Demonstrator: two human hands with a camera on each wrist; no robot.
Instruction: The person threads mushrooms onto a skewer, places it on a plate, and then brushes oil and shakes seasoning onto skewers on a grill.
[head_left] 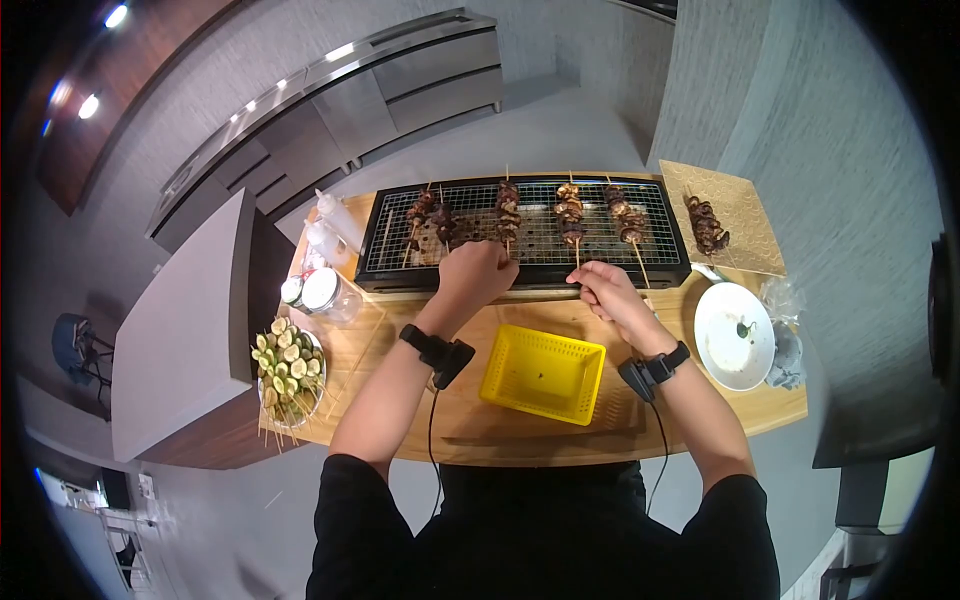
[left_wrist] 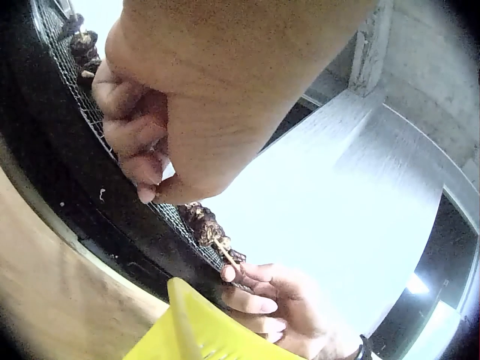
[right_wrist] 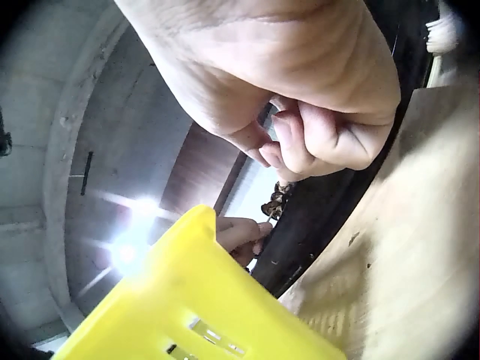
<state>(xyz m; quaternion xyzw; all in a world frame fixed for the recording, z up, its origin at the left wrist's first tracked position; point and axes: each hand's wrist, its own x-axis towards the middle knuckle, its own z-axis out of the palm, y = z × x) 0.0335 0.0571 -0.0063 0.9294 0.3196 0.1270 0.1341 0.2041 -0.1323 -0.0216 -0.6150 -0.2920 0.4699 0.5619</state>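
Note:
On the black grill (head_left: 375,240) several meat skewers lie across the wire mesh. My left hand (head_left: 475,272) pinches the bare stick end of the middle meat skewer (head_left: 508,208) at the grill's front edge. A little to the right, my right hand (head_left: 615,297) grips the stick of another meat skewer (head_left: 569,212) between thumb and fingertips; the left wrist view shows this right hand (left_wrist: 289,304) at the stick's end. Its other fingers curl into the palm in the right wrist view. Two darker skewers (head_left: 420,212) lie left, and one skewer (head_left: 626,215) lies right.
A yellow basket (head_left: 543,400) stands in front of the grill, between my forearms. On the left are white squeeze bottles (head_left: 335,215), jars (head_left: 322,290) and a plate of sliced-vegetable skewers (head_left: 290,365). A gold board (head_left: 750,215) with cooked skewers and a white plate (head_left: 725,360) are right.

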